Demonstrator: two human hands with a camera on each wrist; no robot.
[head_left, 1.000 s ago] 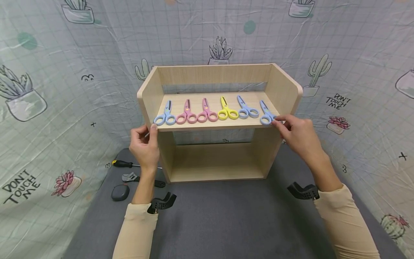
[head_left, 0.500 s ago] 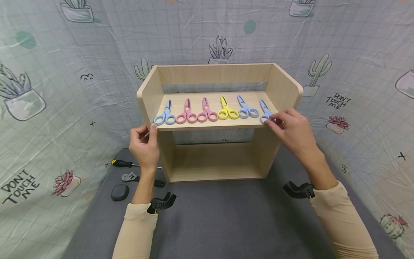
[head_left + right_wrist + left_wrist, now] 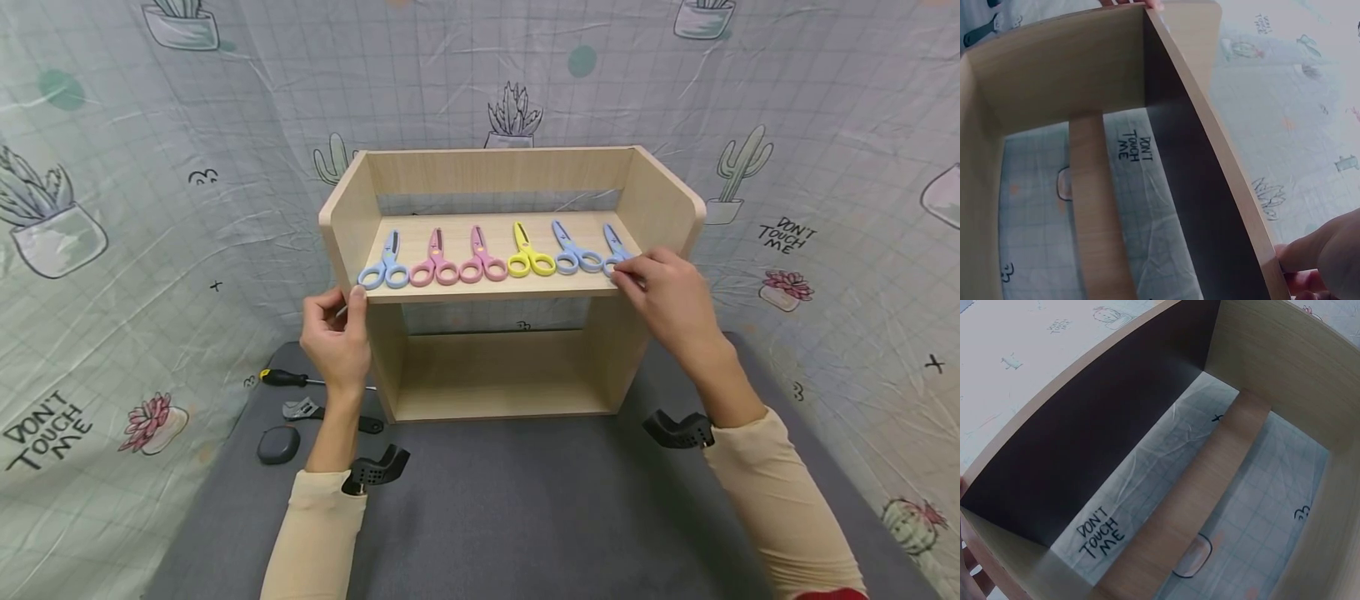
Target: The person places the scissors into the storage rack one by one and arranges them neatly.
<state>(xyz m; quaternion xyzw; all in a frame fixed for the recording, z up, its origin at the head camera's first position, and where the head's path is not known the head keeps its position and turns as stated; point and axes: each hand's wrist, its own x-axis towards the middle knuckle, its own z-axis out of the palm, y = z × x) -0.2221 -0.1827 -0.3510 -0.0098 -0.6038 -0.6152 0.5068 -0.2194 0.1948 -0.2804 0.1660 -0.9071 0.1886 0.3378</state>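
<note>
A light wooden shelf unit (image 3: 498, 287) stands with a row of small scissors on its upper board. From the left these are blue scissors (image 3: 388, 258), two pink pairs, yellow scissors (image 3: 523, 250) and another blue pair (image 3: 567, 246). At the right end, the last blue scissors (image 3: 613, 237) lie blades pointing to the back. My right hand (image 3: 671, 304) pinches their handle between thumb and fingers, covering one ring. My left hand (image 3: 335, 342) grips the unit's front left corner, thumb on the board's edge and fingers curled behind the side panel (image 3: 347, 221).
Left of the unit on the grey table (image 3: 495, 500) lie a screwdriver (image 3: 283, 378) with a black and yellow handle, an adjustable wrench (image 3: 302, 409) and a dark rounded case (image 3: 278, 446). A printed sheet (image 3: 450, 83) hangs behind and around the sides.
My right hand has shifted left, and the end blue scissors have slid slightly back and closer to their neighbour. My left hand stays at the corner.
</note>
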